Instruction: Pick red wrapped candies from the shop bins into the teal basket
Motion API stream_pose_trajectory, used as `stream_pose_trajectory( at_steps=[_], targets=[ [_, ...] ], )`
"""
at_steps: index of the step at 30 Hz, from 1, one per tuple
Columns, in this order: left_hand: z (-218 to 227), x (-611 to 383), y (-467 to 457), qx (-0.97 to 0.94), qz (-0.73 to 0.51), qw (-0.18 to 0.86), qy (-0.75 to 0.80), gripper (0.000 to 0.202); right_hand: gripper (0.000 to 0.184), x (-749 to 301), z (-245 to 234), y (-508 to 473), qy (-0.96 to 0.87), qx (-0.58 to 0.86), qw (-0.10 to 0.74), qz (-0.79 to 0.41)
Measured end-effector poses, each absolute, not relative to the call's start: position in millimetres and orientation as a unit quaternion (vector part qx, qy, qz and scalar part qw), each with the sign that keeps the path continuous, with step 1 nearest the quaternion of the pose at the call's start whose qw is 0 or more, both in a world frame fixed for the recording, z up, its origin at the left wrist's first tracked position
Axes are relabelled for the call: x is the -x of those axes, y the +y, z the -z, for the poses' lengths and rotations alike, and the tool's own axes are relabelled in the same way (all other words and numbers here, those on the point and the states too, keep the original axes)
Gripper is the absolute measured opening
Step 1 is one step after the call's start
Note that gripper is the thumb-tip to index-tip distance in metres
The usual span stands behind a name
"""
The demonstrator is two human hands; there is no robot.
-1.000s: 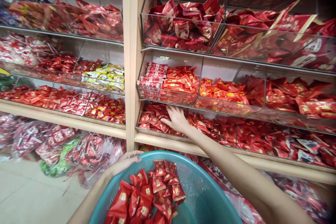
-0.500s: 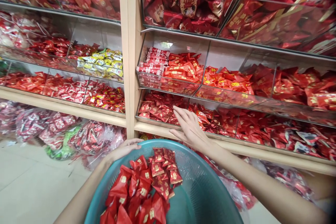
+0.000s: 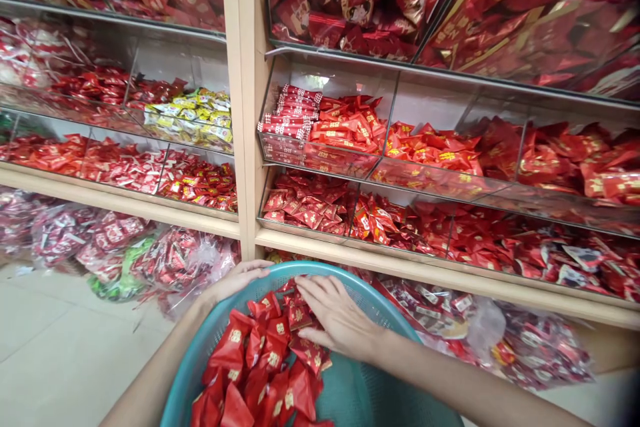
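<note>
A teal plastic basket [image 3: 380,310] sits low in front of me with a heap of red candy packets [image 3: 265,367] in it. My left hand [image 3: 235,280] is curled over the basket's far-left rim, gripping it. My right hand [image 3: 335,317] lies palm down inside the basket on top of the red packets, fingers spread and bent over them; I cannot see anything held in it. Straight ahead is the lowest clear bin [image 3: 300,203] of red sweets on the wooden shelf [image 3: 350,257].
Clear acrylic bins of red wrapped sweets fill the shelves left and right of a wooden upright [image 3: 243,93]; one bin holds yellow packets [image 3: 195,113]. Clear bags of sweets [image 3: 165,260] lie on the pale tiled floor [image 3: 60,347] under the shelves.
My right hand has come back from the lowest bin of red sweets and down into the basket, onto the packets. My left hand stays on the rim. The view tipped downward.
</note>
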State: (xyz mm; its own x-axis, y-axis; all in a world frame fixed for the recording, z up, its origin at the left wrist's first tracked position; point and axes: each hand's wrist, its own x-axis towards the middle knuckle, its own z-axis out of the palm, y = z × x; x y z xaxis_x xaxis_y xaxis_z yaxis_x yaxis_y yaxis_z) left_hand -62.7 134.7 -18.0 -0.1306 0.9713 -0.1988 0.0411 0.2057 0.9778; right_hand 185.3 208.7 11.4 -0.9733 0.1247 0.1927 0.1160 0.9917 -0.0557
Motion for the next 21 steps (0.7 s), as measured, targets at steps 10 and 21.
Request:
stream_pose_trajectory(
  at_steps=[10,21],
  targets=[
    [20,65,131,-0.423,-0.457,0.491,0.609,0.048,0.061,-175,18,211,-0.995,0.021,0.08,0.052],
    [17,62,133,-0.425,-0.461,0.501,0.596,0.045,0.06,-178,28,199,-0.996,0.001,0.063,0.07]
  ],
)
